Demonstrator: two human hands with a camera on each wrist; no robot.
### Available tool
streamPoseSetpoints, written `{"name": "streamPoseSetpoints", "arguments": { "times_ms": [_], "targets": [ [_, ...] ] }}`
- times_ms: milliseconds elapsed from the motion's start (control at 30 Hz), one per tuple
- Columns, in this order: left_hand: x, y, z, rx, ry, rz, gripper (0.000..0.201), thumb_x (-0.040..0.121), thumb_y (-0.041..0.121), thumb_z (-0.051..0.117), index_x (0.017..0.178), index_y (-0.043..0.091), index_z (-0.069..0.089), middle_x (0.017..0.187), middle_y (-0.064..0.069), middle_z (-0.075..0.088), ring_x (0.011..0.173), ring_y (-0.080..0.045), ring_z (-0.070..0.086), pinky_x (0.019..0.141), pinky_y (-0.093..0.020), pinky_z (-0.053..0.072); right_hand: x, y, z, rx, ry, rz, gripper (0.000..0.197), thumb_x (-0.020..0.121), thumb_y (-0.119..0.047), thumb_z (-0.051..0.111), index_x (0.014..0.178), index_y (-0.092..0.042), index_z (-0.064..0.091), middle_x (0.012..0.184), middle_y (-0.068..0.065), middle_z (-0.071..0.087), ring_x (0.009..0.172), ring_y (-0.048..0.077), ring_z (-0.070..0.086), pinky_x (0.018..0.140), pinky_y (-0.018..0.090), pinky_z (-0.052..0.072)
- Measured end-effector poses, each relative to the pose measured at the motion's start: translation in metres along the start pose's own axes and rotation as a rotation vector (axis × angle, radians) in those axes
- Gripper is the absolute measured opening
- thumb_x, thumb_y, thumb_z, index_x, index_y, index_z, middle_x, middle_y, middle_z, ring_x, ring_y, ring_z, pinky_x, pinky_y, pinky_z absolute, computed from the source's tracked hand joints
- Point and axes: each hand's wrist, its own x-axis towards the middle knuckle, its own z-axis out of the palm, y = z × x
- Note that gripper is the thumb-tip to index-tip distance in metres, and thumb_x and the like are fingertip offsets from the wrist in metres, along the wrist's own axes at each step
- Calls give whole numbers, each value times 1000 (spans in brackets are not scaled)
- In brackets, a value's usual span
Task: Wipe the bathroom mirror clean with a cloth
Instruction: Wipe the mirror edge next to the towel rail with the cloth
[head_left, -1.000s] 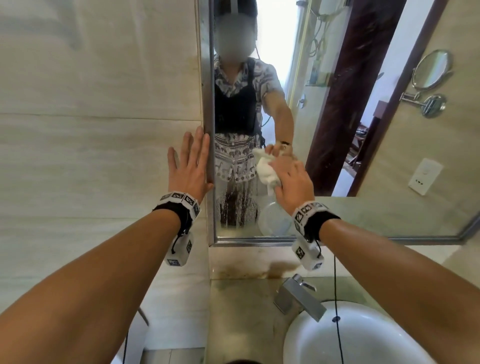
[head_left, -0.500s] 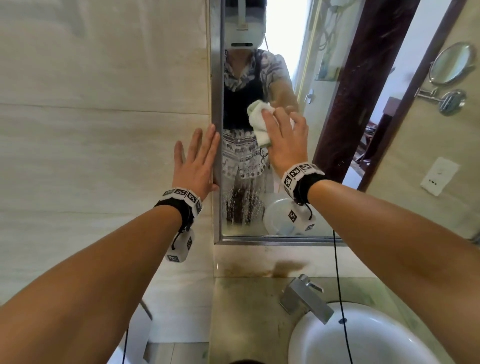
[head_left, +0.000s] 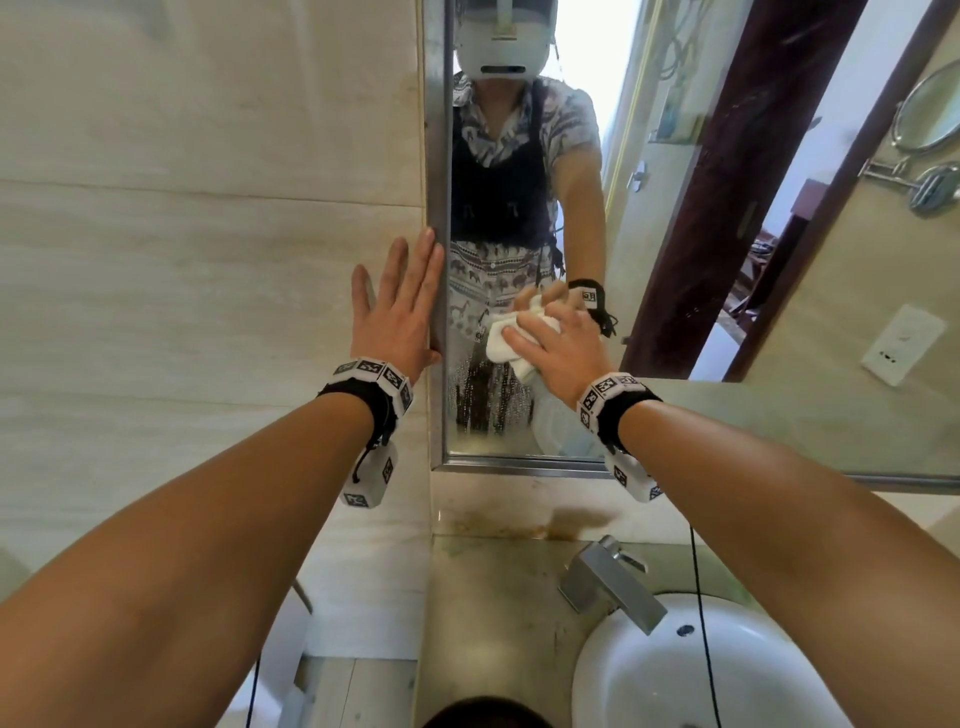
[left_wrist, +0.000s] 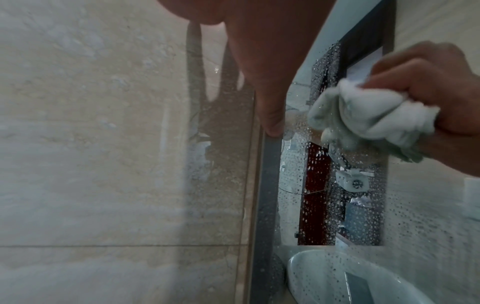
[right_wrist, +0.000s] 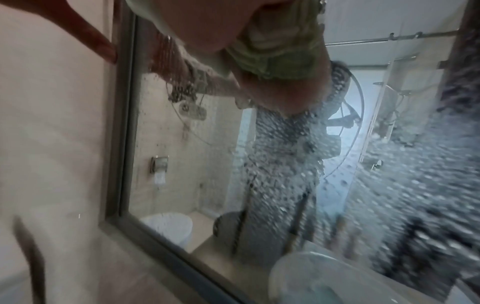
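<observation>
Bunched tight in the right hand (head_left: 563, 348), the white cloth (head_left: 511, 340) presses on the mirror (head_left: 675, 260) near its left frame, droplets below. Left hand (head_left: 400, 312) lies flat, fingers straight, along that frame on the wall (head_left: 208, 260).

Right hand (head_left: 558, 345) swept bunched white cloth (head_left: 511, 340) up wet framed mirror (head_left: 675, 208), then back down to lower glass.
</observation>
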Motion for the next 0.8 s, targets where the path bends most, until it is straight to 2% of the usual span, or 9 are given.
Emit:
{"name": "streamPoseSetpoints", "arguments": {
  "times_ms": [67,133,267,367,433,533,667,800],
  "targets": [
    [0,1,-1,0,-4,-13,145,62,52,86,153,17,-22,164,-3,-20,152,-29,-10,117,-63,13,-12,0,5,2,-110,-98,52,73,-22,73,123,-19,59,128,6,59,107,39,53,84,52,48],
    [-1,2,-1,-6,-10,-26,144,64,51,85,153,17,-22,164,-2,-20,152,-28,-11,117,-63,12,-22,-2,7,9,-203,-141,55,72,-20,77,124,-20,59,131,4,56,110,38,53,86,53,47],
    [-3,6,-6,-14,-23,-38,140,67,49,84,154,18,-21,164,-1,-21,152,-29,-10,117,-63,14,-27,-6,-1,48,-233,-130,56,70,-21,78,122,-25,57,129,1,55,112,34,49,85,49,45],
    [-6,7,-11,-34,-39,-48,140,68,50,83,153,18,-23,163,-1,-23,152,-29,-8,116,-64,17,-21,-6,-19,133,-122,-36,53,73,-25,75,123,-22,57,126,5,58,106,32,52,81,46,50],
    [-8,6,-12,-39,-40,-61,141,67,54,82,153,17,-22,163,-3,-23,152,-30,-6,116,-64,19,-9,-7,-42,179,-9,137,58,77,-26,72,131,-22,52,131,6,53,110,31,48,79,46,52],
    [-10,2,-8,-38,-48,-60,145,64,57,83,153,17,-25,163,-4,-24,152,-31,-10,117,-63,16,22,-6,-75,232,140,365,61,83,-25,65,139,-24,42,137,3,44,117,28,39,78,40,51],
    [-7,-4,-1,-46,-48,-33,149,60,58,85,152,17,-25,163,-7,-24,151,-31,-16,119,-62,9,75,4,-93,219,300,382,64,82,-23,62,142,-25,39,139,4,41,120,31,39,78,42,52],
    [-3,-7,8,-45,-40,-33,150,58,60,85,153,18,-23,164,-6,-21,151,-31,-15,118,-63,8,110,-2,-78,151,411,440,71,75,-15,62,143,-19,42,141,6,45,114,32,40,82,45,51]
  ]
}}
